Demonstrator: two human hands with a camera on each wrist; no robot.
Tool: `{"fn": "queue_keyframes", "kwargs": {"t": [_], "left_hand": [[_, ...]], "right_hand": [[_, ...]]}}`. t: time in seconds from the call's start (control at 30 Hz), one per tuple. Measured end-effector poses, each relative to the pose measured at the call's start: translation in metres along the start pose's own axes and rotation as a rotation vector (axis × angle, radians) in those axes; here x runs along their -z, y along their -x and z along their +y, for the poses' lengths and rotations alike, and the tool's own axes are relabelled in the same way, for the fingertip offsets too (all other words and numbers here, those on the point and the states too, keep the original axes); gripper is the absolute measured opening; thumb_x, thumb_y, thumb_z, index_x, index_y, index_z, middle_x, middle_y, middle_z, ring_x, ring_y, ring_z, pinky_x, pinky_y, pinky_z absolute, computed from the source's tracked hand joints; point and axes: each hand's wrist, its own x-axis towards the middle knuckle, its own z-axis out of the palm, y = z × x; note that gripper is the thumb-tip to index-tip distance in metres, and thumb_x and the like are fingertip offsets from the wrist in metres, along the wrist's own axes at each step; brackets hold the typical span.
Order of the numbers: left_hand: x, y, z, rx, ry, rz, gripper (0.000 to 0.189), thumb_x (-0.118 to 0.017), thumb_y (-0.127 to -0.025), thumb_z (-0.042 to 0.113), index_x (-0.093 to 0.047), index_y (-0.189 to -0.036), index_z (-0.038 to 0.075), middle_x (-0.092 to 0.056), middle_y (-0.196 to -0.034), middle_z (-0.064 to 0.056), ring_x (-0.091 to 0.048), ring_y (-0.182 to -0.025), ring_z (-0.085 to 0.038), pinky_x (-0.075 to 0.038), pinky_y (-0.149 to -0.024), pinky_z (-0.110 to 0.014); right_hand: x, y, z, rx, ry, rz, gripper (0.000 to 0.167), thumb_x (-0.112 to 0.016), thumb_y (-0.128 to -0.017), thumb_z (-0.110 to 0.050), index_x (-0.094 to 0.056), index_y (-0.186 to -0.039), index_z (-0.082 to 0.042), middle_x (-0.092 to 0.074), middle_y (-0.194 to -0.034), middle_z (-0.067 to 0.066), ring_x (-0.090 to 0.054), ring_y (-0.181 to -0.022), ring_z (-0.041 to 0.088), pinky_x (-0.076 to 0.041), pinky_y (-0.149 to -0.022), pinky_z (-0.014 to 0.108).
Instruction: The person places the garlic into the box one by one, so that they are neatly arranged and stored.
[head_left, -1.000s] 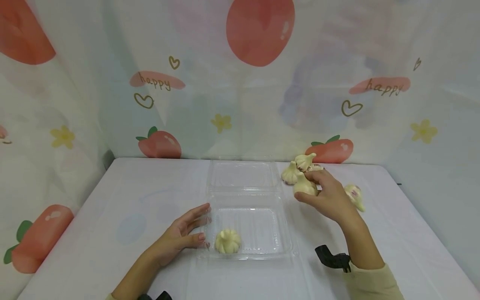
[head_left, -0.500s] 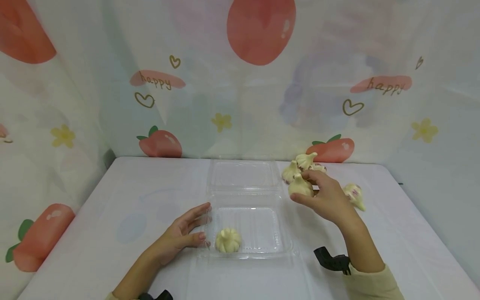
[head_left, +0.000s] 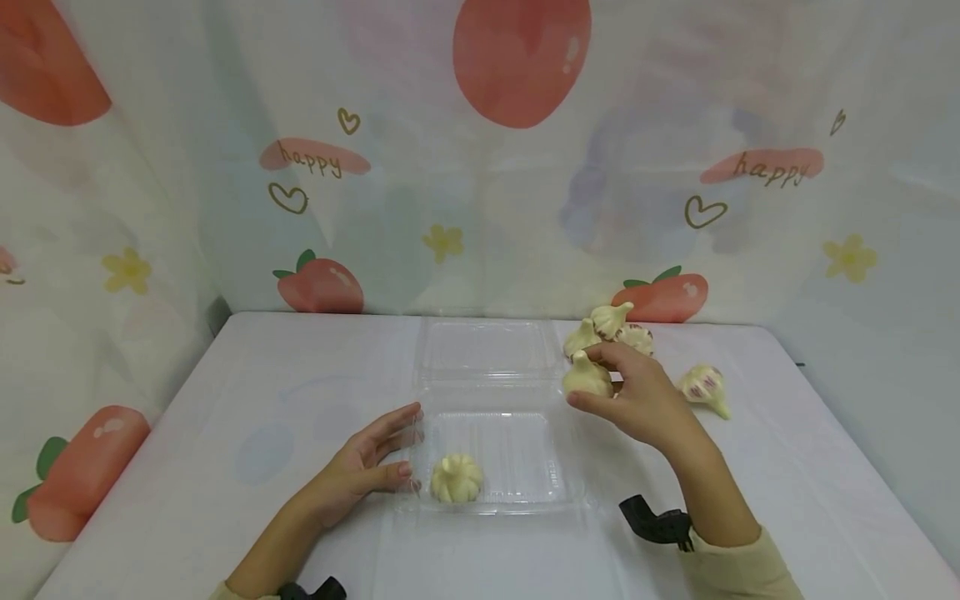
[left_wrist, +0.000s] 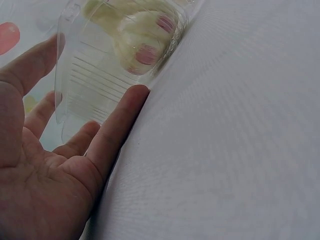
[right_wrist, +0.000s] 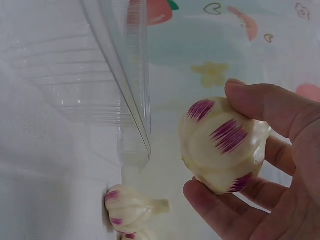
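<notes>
My right hand (head_left: 636,398) pinches a garlic bulb (head_left: 587,377) between thumb and fingers, just right of the clear plastic box. Purple streaks mark the pale skin of this garlic bulb (right_wrist: 222,145) in the right wrist view. The clear plastic box (head_left: 517,502) lies with its lid folded back, and one garlic bulb (head_left: 456,479) sits in its near left corner. At the box's left wall is my left hand (head_left: 352,475), fingers extended and fingertips against the plastic. Through that wall, the left wrist view shows the boxed garlic bulb (left_wrist: 145,40).
Behind my right hand several garlic bulbs (head_left: 611,320) cluster near the table's back edge. Another garlic bulb (head_left: 703,388) lies to the right of the hand. The box's lid (head_left: 487,350) reaches almost to the back edge. A printed cloth backdrop (head_left: 480,192) rises behind the table.
My right hand has carried its garlic bulb leftward from the cluster toward the box. More of the bulbs behind and to the right now shows. The left hand stays in place.
</notes>
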Motion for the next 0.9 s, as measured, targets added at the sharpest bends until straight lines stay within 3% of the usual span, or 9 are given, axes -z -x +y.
{"fn": "queue_keyframes", "kwargs": {"t": [0.4, 0.7, 0.9], "left_hand": [[0.000, -0.001, 0.000, 0.001, 0.004, 0.002, 0.075, -0.061, -0.096, 0.001, -0.024, -0.159, 0.016, -0.016, -0.166, -0.009, -0.018, -0.151, -0.037, -0.053, -0.096, -0.039], [0.001, -0.002, 0.000, 0.006, -0.010, 0.010, 0.074, -0.061, -0.096, 0.002, -0.025, -0.159, 0.018, -0.018, -0.165, -0.007, -0.019, -0.150, -0.037, -0.053, -0.097, -0.040], [0.001, -0.001, -0.001, 0.005, -0.012, 0.009, 0.074, -0.061, -0.096, 0.002, -0.025, -0.159, 0.017, -0.018, -0.165, -0.007, -0.019, -0.150, -0.037, -0.053, -0.097, -0.039]], "right_hand": [[-0.010, -0.001, -0.006, 0.044, -0.020, -0.026, 0.051, -0.086, -0.079, -0.020, -0.064, -0.122, -0.005, -0.063, -0.124, 0.009, -0.059, -0.104, 0.022, -0.058, -0.086, 0.040], [-0.017, 0.000, -0.012, 0.057, -0.010, -0.052, 0.052, -0.085, -0.079, -0.022, -0.063, -0.123, -0.006, -0.060, -0.131, 0.010, -0.058, -0.112, 0.023, -0.057, -0.088, 0.042], [-0.022, 0.001, -0.014, 0.063, -0.013, -0.059, 0.052, -0.086, -0.079, -0.023, -0.063, -0.122, -0.007, -0.062, -0.129, 0.007, -0.060, -0.109, 0.021, -0.056, -0.087, 0.040]]}}
